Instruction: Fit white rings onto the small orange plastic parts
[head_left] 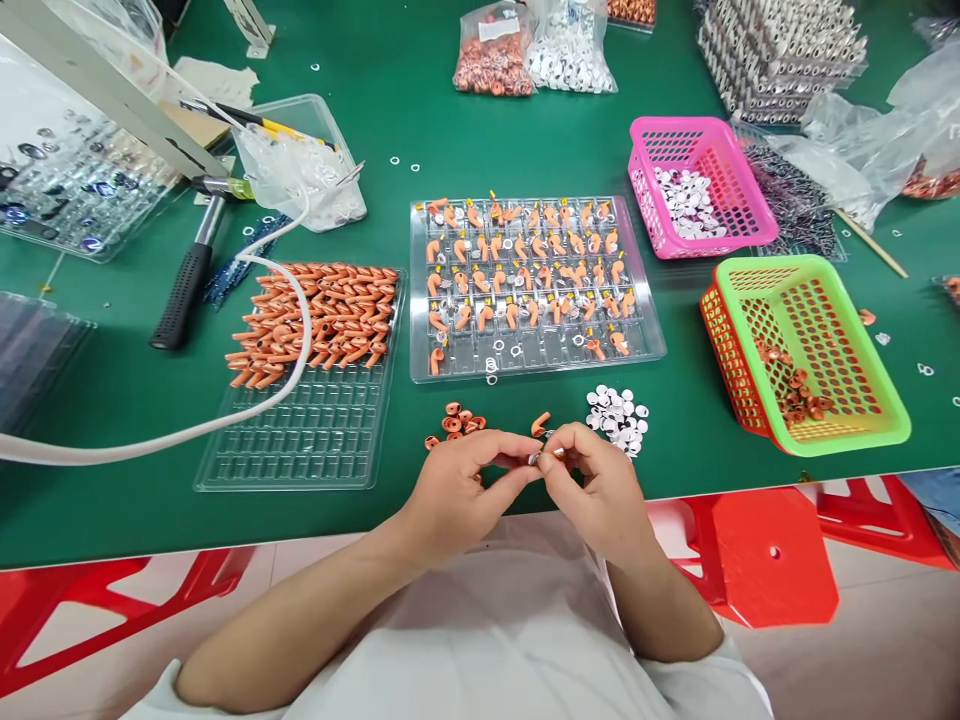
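Note:
My left hand and my right hand meet at the near edge of the green table, fingertips pinched together on a small metal-tipped part. One orange curved piece lies just beyond my fingers. A small heap of orange rings sits by my left hand. A pile of white washers lies by my right hand. Straight ahead is a clear tray with rows of assembled orange pieces.
A second clear tray holds stacked orange tubes, with a white hose across it. A hammer lies at the left. Pink basket and green basket stand right. Bags of parts sit at the back. Red stools are below.

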